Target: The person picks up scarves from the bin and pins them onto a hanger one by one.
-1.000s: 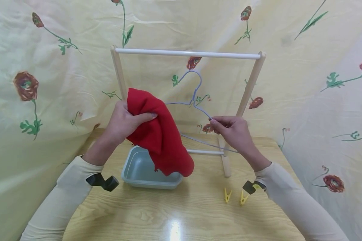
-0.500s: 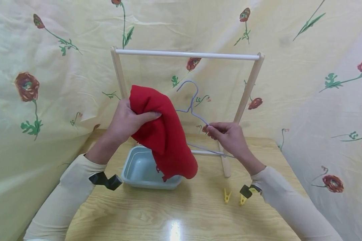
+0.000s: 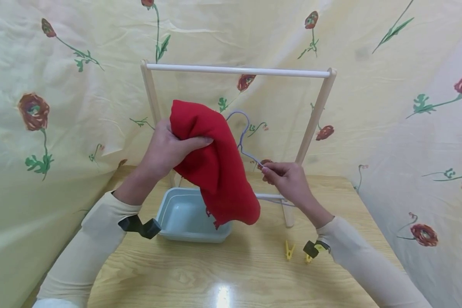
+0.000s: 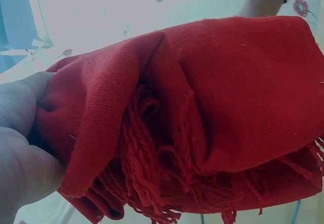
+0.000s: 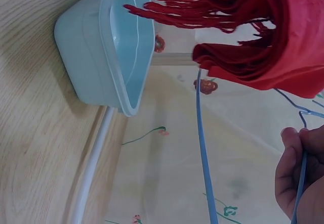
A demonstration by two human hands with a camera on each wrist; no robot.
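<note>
My left hand [image 3: 165, 147] grips a folded red scarf [image 3: 223, 167] with the thumb on top, holding it up in front of the rack. Twisted fringes [image 4: 142, 158] hang from the folds in the left wrist view. With thumb and fingers, my right hand [image 3: 286, 177] pinches the right shoulder of a thin blue wire hanger [image 3: 247, 153]. The hanger's hook stands up behind the scarf, which hides its left side. In the right wrist view the hanger's bottom bar [image 5: 203, 143] runs behind the scarf's layered end.
A pale blue plastic basin [image 3: 181, 235] stands on the wooden table [image 3: 169, 273] below the scarf. Behind the hands rises a drying rack with a white top rail [image 3: 235, 70]. Two yellow clothespins lie at the right, one clothespin [image 3: 289, 250] fully visible, the other partly covered by the wrist camera.
The left hand has moved the scarf up and to the right. The right hand has brought the hanger down and left, so the scarf now covers more of it.
</note>
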